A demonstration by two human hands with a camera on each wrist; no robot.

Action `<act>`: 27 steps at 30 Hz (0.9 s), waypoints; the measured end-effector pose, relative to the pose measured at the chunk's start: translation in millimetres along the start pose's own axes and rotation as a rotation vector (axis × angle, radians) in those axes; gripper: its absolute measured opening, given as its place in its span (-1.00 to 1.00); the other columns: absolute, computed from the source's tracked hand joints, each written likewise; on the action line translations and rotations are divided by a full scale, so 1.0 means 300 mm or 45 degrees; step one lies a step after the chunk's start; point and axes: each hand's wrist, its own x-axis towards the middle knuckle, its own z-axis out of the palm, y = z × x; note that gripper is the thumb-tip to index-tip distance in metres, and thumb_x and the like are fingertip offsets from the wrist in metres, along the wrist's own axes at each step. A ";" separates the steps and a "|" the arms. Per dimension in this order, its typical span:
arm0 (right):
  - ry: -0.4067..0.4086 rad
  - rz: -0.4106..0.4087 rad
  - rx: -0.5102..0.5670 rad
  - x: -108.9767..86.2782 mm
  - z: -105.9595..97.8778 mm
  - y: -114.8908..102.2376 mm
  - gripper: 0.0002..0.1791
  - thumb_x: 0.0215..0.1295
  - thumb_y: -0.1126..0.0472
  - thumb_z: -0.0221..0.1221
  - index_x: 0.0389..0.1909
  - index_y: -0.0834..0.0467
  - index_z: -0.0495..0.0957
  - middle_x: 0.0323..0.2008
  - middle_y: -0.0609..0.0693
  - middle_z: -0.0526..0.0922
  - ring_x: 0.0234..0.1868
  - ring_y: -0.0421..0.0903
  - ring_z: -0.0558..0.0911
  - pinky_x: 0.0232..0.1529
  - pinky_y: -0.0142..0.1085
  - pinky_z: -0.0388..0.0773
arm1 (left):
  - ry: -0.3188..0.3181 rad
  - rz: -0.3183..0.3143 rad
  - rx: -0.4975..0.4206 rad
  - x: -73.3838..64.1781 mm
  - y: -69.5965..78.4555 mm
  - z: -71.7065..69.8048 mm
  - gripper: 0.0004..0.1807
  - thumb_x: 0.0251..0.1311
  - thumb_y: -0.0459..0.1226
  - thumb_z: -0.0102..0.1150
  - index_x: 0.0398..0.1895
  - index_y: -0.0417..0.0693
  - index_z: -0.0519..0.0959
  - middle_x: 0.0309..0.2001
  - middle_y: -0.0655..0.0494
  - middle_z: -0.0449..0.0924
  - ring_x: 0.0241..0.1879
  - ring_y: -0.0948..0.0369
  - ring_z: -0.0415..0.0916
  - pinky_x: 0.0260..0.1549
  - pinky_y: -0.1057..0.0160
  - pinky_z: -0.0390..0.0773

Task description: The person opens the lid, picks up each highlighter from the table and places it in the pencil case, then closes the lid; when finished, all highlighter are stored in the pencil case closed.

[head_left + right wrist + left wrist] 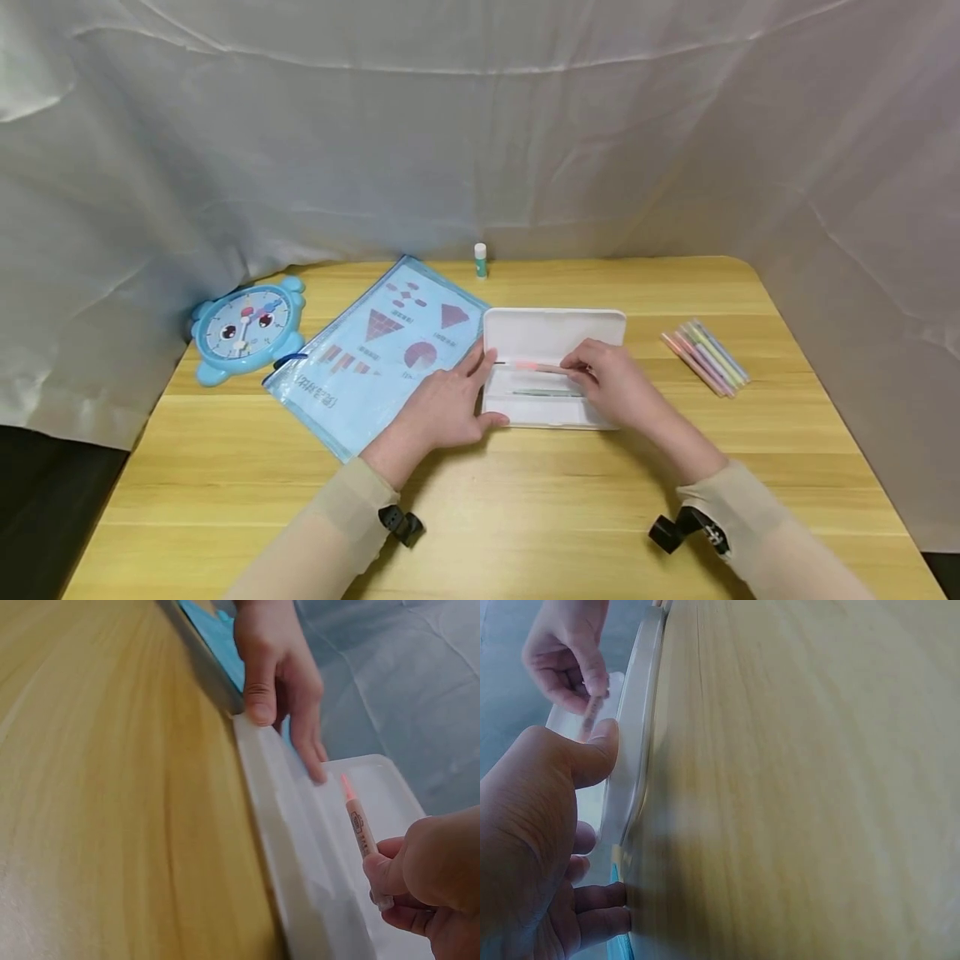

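Note:
A white pencil case [553, 412] lies on the table with its lid raised at the back. My left hand [448, 404] holds its left end, thumb at the front corner and fingers toward the hinge. Between thumb and fingers my right hand [617, 379] pinches a slim peach-coloured pen [361, 831] with a pink tip pointing left, over the case. In the right wrist view dark printing shows on the pen's barrel. A thin green pen [542, 392] lies inside the case, its right end near my right hand.
Left of the case lies a blue document pouch [382, 350] with printed shapes, beside a blue toy clock [246, 330]. Behind the case stands a glue stick [481, 261]. Several pastel markers [705, 358] lie in a row on the right. Grey cloth [480, 125] hangs behind the table.

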 end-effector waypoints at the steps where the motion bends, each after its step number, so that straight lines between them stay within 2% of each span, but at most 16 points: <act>1: -0.012 0.005 -0.008 0.000 0.006 0.002 -0.84 0.30 0.53 0.35 -0.20 0.25 0.76 -0.27 0.00 0.72 -0.23 -0.03 0.67 -0.15 -0.05 0.65 | 0.001 -0.001 0.000 0.000 0.000 0.001 0.14 0.36 0.38 0.11 0.71 -0.18 0.05 0.69 -0.19 -0.09 -0.18 -0.07 0.73 -0.09 0.02 0.65; 8: -0.089 0.030 -0.046 0.006 0.041 0.012 -0.86 0.32 0.50 0.35 -0.26 0.22 0.79 -0.33 -0.04 0.71 -0.24 -0.03 0.68 -0.11 -0.02 0.65 | 0.003 -0.002 -0.002 0.002 0.001 0.002 0.13 0.36 0.37 0.12 0.71 -0.19 0.05 0.68 -0.20 -0.08 -0.30 -0.03 0.71 -0.13 0.05 0.65; 17: -0.150 -0.012 -0.098 0.014 0.048 0.003 -0.83 0.33 0.54 0.31 -0.22 0.26 0.79 -0.29 0.00 0.72 -0.19 0.00 0.69 -0.05 -0.02 0.65 | 0.002 -0.007 -0.013 0.000 0.004 -0.006 0.12 0.36 0.35 0.14 0.71 -0.19 0.06 0.68 -0.19 -0.08 -0.20 -0.06 0.72 -0.09 0.02 0.65; 27: -0.217 -0.014 -0.131 0.012 0.049 -0.001 -0.82 0.36 0.53 0.28 -0.17 0.26 0.80 -0.24 0.03 0.75 -0.16 0.00 0.71 -0.01 -0.02 0.65 | 0.003 -0.004 -0.008 -0.001 0.003 -0.004 0.13 0.36 0.36 0.13 0.70 -0.19 0.06 0.68 -0.20 -0.08 -0.21 -0.05 0.72 -0.09 0.02 0.65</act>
